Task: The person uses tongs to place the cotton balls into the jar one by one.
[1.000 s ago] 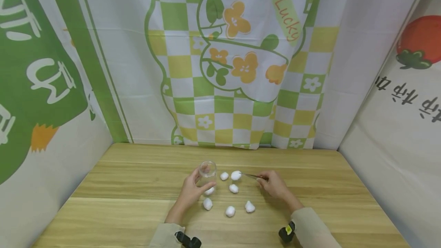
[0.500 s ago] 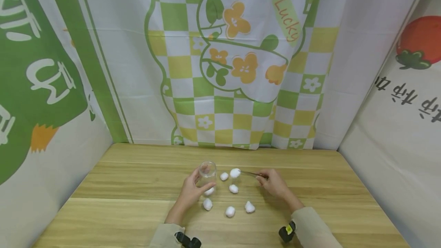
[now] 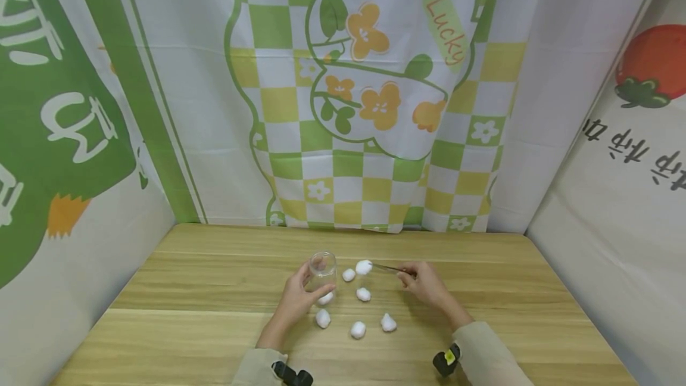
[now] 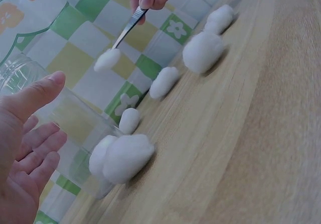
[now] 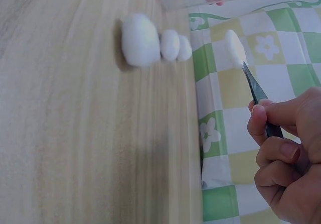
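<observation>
My left hand [image 3: 296, 295] grips a clear jar [image 3: 323, 277], thumb on one side and fingers on the other, at the middle of the table. No lid is on its mouth, and I see nothing inside. With its thumb and fingers, my right hand [image 3: 426, 286] pinches metal tweezers [image 5: 256, 86]. Their tips hold a white cotton ball [image 4: 107, 60] in the air, to the right of the jar and apart from it. Below it, another cotton ball [image 3: 363, 294] lies on the table.
Several more cotton balls lie around, among them one cotton ball [image 3: 349, 274] close to the jar and another cotton ball [image 3: 388, 322] nearer the front right. The wooden table [image 3: 214, 273] ends at a checkered curtain [image 3: 348, 195] behind.
The right hand has lifted the tweezers and cotton ball slightly and brought them a little left, toward the jar. The left hand and jar have stayed in place.
</observation>
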`<state>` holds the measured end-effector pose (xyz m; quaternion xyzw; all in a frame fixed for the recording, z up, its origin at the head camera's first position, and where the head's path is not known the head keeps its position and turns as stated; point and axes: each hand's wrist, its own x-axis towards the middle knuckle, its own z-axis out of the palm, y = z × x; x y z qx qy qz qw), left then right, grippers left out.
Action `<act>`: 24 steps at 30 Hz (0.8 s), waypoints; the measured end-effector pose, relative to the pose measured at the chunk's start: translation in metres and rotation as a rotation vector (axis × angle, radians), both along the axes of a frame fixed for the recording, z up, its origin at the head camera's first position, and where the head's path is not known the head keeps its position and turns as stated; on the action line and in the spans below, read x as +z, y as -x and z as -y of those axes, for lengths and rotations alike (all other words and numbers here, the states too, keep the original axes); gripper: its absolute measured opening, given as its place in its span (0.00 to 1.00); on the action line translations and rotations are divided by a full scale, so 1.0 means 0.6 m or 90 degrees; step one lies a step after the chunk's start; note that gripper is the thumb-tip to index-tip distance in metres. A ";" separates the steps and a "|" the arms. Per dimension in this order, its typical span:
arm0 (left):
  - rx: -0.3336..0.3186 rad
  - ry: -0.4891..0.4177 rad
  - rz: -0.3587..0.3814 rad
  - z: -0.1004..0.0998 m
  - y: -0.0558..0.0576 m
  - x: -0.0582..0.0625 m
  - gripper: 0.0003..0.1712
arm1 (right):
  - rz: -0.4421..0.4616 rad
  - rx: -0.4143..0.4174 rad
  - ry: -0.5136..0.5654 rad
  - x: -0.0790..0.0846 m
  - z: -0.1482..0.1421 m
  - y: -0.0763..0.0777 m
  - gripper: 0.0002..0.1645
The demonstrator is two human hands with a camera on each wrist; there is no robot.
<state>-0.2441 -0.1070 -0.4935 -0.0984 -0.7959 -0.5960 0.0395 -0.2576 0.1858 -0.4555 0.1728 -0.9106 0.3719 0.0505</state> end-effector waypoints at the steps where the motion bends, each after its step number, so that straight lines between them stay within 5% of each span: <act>1: 0.001 0.000 0.001 0.000 0.000 0.000 0.43 | 0.000 0.002 0.001 0.002 0.000 0.000 0.10; 16: 0.005 0.010 0.017 0.000 0.000 -0.001 0.45 | 0.018 0.005 0.015 0.030 0.008 -0.008 0.14; 24: -0.004 0.003 -0.015 -0.004 0.002 -0.002 0.40 | -0.005 0.020 0.013 0.043 0.011 -0.010 0.13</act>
